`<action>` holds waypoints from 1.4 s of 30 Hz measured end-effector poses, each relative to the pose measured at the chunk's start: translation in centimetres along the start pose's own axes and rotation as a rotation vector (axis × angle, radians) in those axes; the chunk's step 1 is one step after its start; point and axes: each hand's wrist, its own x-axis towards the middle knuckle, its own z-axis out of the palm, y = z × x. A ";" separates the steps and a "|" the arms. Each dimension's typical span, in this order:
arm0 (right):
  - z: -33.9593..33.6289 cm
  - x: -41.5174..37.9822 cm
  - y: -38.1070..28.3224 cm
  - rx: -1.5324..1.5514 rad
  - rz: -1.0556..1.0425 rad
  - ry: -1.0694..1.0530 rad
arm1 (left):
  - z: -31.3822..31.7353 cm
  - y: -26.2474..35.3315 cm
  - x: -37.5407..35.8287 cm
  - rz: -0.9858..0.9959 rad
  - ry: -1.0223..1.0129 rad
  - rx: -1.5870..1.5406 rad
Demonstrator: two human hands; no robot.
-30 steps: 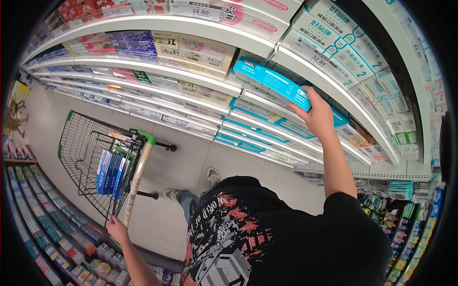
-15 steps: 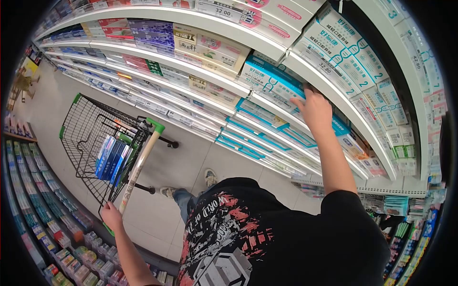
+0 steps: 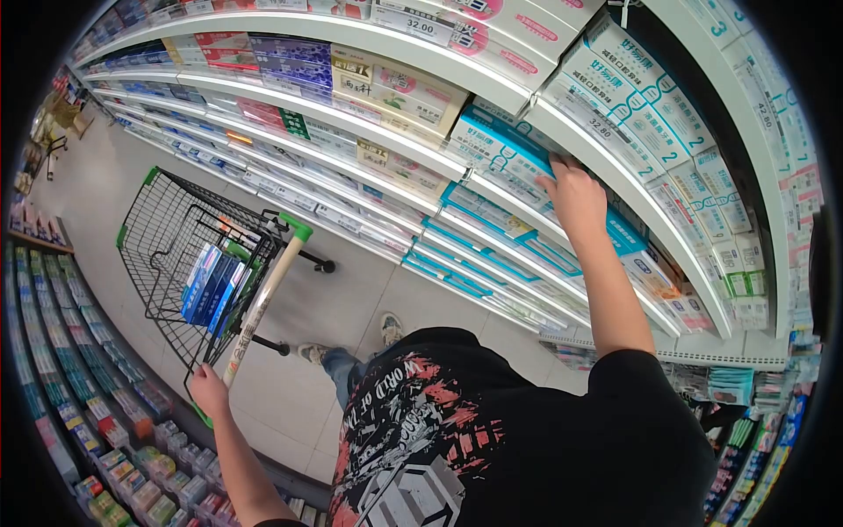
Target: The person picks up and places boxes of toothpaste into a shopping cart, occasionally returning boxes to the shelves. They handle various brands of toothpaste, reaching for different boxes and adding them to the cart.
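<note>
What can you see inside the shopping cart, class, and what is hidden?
Inside the shopping cart are blue-and-white boxes and other items, partly screened from view. Whatever lies beneath the boxes is covered.

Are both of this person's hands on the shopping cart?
No, the right hand is at a teal-and-white box, well away from the shopping cart.
</note>
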 end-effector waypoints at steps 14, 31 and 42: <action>0.4 0.2 0.0 -0.044 -0.022 0.029 | 0.2 0.6 -0.7 -0.007 -0.006 -0.007; 0.3 5.1 -10.0 0.374 -0.291 0.476 | -0.4 2.6 -1.8 -0.034 0.005 0.002; 1.7 5.8 -12.5 0.438 -0.368 0.577 | -0.7 3.3 -2.6 -0.100 0.055 -0.014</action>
